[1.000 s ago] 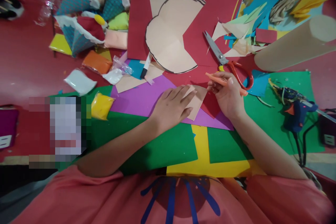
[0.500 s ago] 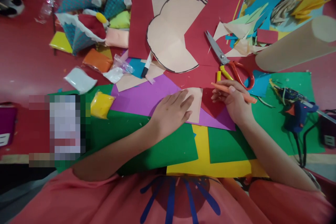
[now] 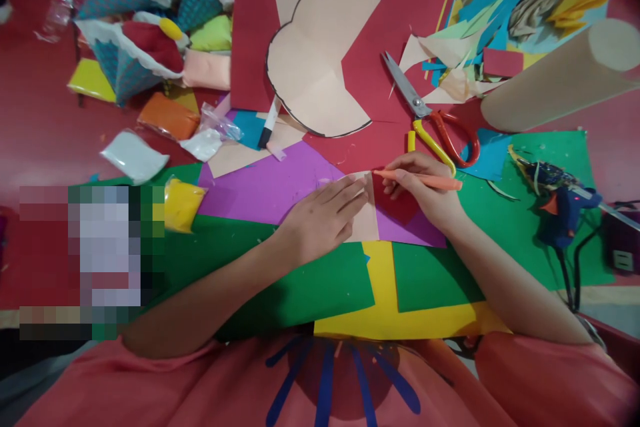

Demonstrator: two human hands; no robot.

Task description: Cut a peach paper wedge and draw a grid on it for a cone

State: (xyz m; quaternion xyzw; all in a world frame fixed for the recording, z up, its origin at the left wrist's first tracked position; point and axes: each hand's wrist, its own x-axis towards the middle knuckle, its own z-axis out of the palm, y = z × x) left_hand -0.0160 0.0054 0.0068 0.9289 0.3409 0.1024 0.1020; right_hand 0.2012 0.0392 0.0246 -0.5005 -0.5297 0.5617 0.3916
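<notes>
My left hand [image 3: 320, 220] lies flat with fingers stretched over a small beige paper piece [image 3: 367, 213], covering much of it. Beneath that are purple paper [image 3: 255, 183] and red paper. My right hand [image 3: 425, 190] grips an orange marker [image 3: 435, 181]; its tip is at the top right corner of the beige piece, though I cannot tell whether it touches. Behind the right hand lie open scissors [image 3: 420, 107] with red and yellow handles, and a small yellow cap [image 3: 411, 141]. A large beige cutout with a black outline [image 3: 310, 67] rests on red paper farther back.
A blue glue gun [image 3: 570, 207] with a cord lies at right on green paper [image 3: 540, 260]. A beige paper cylinder [image 3: 555, 80] and paper scraps [image 3: 450, 53] are behind it. Clay packets [image 3: 170, 115], a black-and-white marker [image 3: 270, 123] and blue cones [image 3: 120, 60] occupy the left.
My right hand has moved left, bringing the orange marker's tip to the beige piece's corner. My left hand stays on the paper, its fingers closer together. The whole view has shifted slightly.
</notes>
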